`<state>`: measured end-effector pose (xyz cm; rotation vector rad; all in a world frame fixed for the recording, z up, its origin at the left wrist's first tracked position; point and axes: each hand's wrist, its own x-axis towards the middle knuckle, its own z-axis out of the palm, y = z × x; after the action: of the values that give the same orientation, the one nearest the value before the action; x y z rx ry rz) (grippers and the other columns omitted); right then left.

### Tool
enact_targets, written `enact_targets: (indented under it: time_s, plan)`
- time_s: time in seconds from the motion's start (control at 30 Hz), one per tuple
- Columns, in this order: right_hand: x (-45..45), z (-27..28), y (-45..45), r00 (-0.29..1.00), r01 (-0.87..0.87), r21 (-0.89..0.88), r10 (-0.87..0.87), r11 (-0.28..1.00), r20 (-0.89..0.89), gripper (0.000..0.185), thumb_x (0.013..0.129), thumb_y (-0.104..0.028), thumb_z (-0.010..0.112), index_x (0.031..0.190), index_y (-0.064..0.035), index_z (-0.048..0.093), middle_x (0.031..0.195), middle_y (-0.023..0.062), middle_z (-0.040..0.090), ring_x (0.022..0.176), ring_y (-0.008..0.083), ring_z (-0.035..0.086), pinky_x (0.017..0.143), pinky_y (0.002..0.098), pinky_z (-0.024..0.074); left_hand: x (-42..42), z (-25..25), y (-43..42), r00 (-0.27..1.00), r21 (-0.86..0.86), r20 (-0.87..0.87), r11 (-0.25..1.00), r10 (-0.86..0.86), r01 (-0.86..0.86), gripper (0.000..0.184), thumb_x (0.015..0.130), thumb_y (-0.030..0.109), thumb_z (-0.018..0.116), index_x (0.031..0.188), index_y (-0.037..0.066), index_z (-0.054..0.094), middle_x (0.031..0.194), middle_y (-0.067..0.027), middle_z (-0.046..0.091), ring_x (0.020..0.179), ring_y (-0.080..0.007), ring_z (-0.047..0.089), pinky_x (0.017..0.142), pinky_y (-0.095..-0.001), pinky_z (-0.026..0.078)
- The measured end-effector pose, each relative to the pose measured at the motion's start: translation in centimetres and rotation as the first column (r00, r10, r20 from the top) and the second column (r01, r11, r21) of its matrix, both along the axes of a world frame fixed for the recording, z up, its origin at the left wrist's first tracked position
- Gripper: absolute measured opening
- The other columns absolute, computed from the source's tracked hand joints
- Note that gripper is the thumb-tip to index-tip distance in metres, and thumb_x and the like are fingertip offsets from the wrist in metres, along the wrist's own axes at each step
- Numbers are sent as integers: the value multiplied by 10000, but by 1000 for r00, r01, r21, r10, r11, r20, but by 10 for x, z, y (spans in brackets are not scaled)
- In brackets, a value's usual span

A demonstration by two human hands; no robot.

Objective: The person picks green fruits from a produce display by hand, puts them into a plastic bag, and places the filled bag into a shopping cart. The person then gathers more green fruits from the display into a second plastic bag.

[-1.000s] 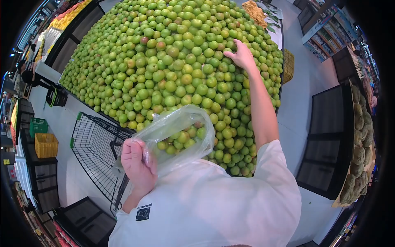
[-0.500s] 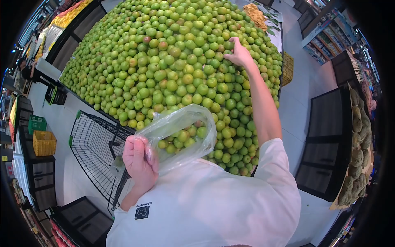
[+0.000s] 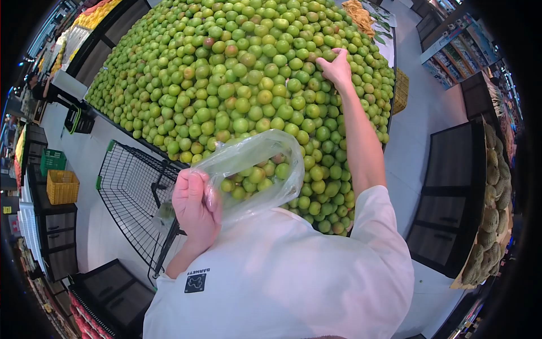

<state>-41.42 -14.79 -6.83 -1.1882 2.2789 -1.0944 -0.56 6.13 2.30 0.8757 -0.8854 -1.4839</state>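
Note:
A broad heap of small round green fruit [image 3: 226, 101], some tinged with red, fills the display in front of me. My left hand [image 3: 196, 200] is closed around the edge of a clear plastic bag [image 3: 288, 189], whose wide mouth gapes toward the heap. Through the bag, several of the green fruit show; I cannot tell whether they lie inside or behind it. Over the right part of the heap, my right hand [image 3: 337, 69] reaches out with thumb and fingers apart, at the surface of the fruit. Its fingertips are partly hidden, and no fruit is visibly gripped.
A black wire shopping cart [image 3: 132, 195] stands left of the heap. Yellow crates [image 3: 62, 186] and a green crate [image 3: 52, 161] are farther left. Brown netted-looking produce [image 3: 488, 237] lies on a dark stand at the right. Shelves [image 3: 460, 51] stand at the far right.
My right hand has shifted slightly right over the heap, its thumb and fingers still apart. The left hand keeps the bag, which has moved a little to the right and up in view.

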Motion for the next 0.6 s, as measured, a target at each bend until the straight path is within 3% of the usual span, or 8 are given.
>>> enact_targets:
  time_s: [0.03, 0.1, 0.17, 0.23, 0.33, 0.53, 0.57, 0.6]
  plan:
    - [4, -2, 3, 998, 53, -97, -54, 994, -10, 712, 802, -347, 785, 1320, -53, 395, 897, 113, 693, 651, 198, 688, 724, 337, 556, -1, 1, 0, 1000, 4, -7, 1000, -7, 7, 234, 1102, 247, 411, 979, 74, 509, 570, 20, 418, 377, -62, 288, 346, -220, 226]
    - [11, -4, 18, 896, 117, -378, 66, 918, 439, 645, 867, -255, 731, 1356, -45, 366, 945, 109, 639, 710, 226, 679, 572, 288, 513, -2, 0, -2, 1000, 16, -10, 1000, -6, 6, 238, 1102, 250, 410, 977, 74, 510, 571, 20, 417, 378, -59, 286, 347, -218, 225]
    - [3, -11, 36, 514, 268, -578, 393, 771, 762, 542, 941, -219, 639, 1380, -55, 367, 1013, 132, 624, 714, 227, 654, 535, 274, 484, 0, -4, -3, 996, 19, -83, 1000, -11, 13, 200, 1086, 216, 461, 984, 58, 530, 619, 4, 484, 408, -46, 320, 348, -202, 251]
    - [36, 24, 88, 64, 329, -591, 607, 737, 792, 476, 1002, -273, 570, 1390, -73, 380, 1035, 136, 610, 689, 208, 620, 512, 233, 450, 0, -5, -1, 997, 37, -81, 999, -18, 21, 195, 1085, 218, 466, 991, 61, 535, 645, 7, 493, 417, -43, 326, 349, -198, 256]
    - [76, 36, 144, -39, 225, -588, 610, 777, 792, 442, 1033, -363, 527, 1364, -89, 425, 1019, 130, 612, 701, 187, 588, 502, 206, 421, -1, -6, -4, 991, 2, -127, 999, -52, 53, 196, 1086, 220, 465, 993, 66, 542, 624, 13, 478, 410, -42, 324, 344, -199, 252]
    - [158, 61, 234, 186, -597, -603, 822, 529, 538, 440, 953, -328, 695, 1256, -91, 483, 1010, 81, 601, 767, 138, 575, 561, 266, 461, 1, -6, -3, 994, 3, -85, 997, -73, 74, 211, 1089, 224, 456, 990, 57, 538, 608, 4, 472, 387, -49, 297, 338, -202, 241]
    - [175, 61, 229, 361, -731, -550, 913, 403, 190, 420, 908, -291, 737, 1201, -79, 524, 1043, 103, 635, 777, 211, 611, 675, 368, 511, -1, -6, -3, 991, 10, -85, 994, -104, 105, 211, 1089, 224, 456, 990, 57, 538, 608, 4, 472, 387, -49, 297, 338, -202, 241]
    - [192, 58, 227, 448, -793, -415, 888, 446, 99, 400, 897, -264, 730, 1201, -83, 543, 1068, 113, 637, 837, 250, 627, 738, 386, 515, -4, -5, -3, 993, 15, -87, 997, -80, 81, 217, 1091, 226, 452, 988, 53, 534, 603, 0, 470, 383, -52, 293, 338, -203, 238]
